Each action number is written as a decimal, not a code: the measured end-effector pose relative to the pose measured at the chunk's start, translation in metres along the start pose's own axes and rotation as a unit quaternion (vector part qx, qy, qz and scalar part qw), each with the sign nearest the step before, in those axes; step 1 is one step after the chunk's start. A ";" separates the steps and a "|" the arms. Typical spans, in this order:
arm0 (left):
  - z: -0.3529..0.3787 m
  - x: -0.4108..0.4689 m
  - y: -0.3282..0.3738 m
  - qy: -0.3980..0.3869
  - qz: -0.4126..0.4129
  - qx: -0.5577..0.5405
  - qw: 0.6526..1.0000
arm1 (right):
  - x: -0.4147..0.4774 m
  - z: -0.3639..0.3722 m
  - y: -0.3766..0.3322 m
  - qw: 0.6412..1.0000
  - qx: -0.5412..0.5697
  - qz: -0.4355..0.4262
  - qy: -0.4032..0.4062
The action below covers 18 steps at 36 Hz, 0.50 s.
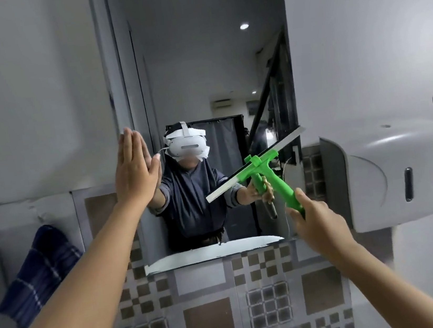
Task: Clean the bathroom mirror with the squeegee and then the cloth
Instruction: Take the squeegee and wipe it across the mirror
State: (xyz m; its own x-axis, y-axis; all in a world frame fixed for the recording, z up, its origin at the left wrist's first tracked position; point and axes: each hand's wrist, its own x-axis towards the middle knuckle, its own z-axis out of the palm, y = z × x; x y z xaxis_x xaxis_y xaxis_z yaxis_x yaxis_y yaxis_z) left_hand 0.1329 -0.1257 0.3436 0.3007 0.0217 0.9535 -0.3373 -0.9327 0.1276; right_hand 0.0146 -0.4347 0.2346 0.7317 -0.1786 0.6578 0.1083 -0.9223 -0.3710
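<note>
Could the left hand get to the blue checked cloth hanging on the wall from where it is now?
Probably yes: the left hand is open and empty against the mirror, and nothing stands between it and the cloth below-left.

Green squeegee (259, 170) tilted against mirror (197, 70); blue cloth (39, 272) hanging left.

Both arms get cut off by the bottom edge of the pic. The right hand (319, 228) hides the end of the green squeegee (258, 168) handle. The left hand (135, 171) covers a bit of the mirror (195, 56) edge. The blue cloth (38, 272) is blurry & partly behind the left arm. The patterned tiles (222, 300) run off the bottom.
</note>
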 end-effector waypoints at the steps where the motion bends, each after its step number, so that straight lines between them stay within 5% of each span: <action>1: -0.002 0.000 0.000 -0.006 0.007 -0.016 1.000 | -0.004 0.005 -0.002 1.000 0.011 0.013 0.001; 18: -0.001 -0.006 -0.020 -0.031 0.070 -0.022 0.997 | -0.049 0.080 -0.080 0.931 0.317 0.157 0.086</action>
State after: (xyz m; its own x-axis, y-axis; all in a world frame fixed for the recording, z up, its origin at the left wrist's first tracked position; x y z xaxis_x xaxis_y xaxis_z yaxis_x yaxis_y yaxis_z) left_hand 0.1365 -0.1072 0.3355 0.3010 -0.1317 0.9445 -0.4187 -0.9081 0.0068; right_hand 0.0232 -0.3246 0.1798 0.6814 -0.5081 0.5269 0.3233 -0.4369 -0.8394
